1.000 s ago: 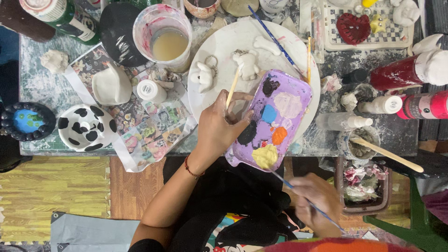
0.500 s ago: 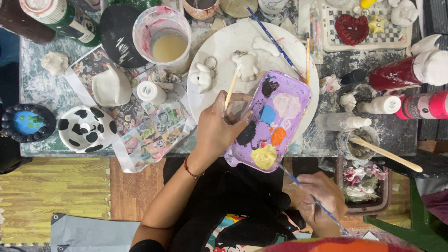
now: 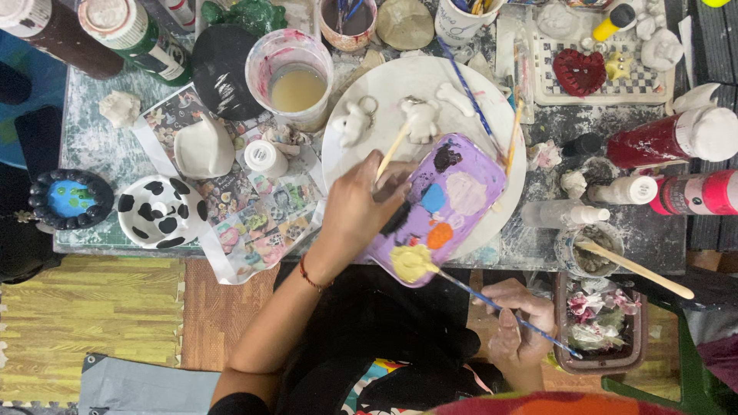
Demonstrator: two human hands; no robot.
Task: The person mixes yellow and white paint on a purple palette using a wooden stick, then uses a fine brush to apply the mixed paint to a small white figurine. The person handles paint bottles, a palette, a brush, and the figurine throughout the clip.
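Two hands at work over a purple paint palette (image 3: 446,204) resting on a white plate (image 3: 361,165).

Left hand (image 3: 361,211) grips the palette edge and seemingly a wooden stick (image 3: 392,151); right hand (image 3: 519,323), held low, pinches a blue paintbrush (image 3: 500,307) with its tip in yellow paint (image 3: 410,261).

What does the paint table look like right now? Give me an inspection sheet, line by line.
Surface: paint-smeared table with a collage sheet.
Job's things: purple palette with black, blue, orange, pale and yellow paint blobs, lying partly on a white plate; thin blue brush tip in the yellow.
Clutter: cup of murky water, cow-spotted bowl, red paint bottle, small white figurines.
Hands: left hand holds a wooden-handled brush and steadies the palette; right hand holds the blue brush.
Cables: nothing seen.
Surroundings: yellow floor mats.
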